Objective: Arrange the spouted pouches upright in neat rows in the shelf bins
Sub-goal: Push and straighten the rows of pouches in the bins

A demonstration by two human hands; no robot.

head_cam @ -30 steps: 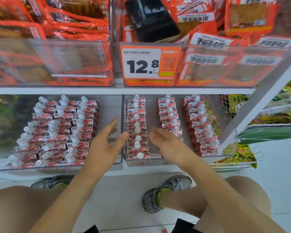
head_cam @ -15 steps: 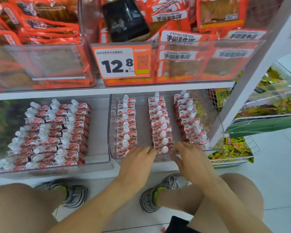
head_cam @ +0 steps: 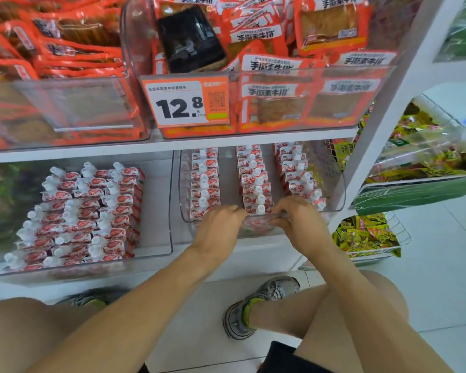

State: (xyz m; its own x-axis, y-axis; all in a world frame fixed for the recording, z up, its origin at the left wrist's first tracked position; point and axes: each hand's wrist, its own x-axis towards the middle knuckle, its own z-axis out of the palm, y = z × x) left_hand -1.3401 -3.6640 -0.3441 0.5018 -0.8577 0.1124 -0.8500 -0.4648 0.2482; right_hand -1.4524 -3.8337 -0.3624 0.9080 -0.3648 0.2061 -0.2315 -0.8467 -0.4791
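Shelf [head_cam: 172,142]: two clear bins on lower level. Left bin [head_cam: 156,211]: three pouch rows, leaning, spouts tipped left. Right bin [head_cam: 336,184]: three pouch rows [head_cam: 253,179] upright, gaps between. Left hand [head_cam: 218,227] and right hand [head_cam: 299,222] on front wall of right bin, fingers curled over rim; whether truly gripping rim or front pouch, cannot tell. Risk: jerking bin could topple rows domino-style, because gaps leave pouches unsupported. Risk: left bin leaning may worsen if bumped.
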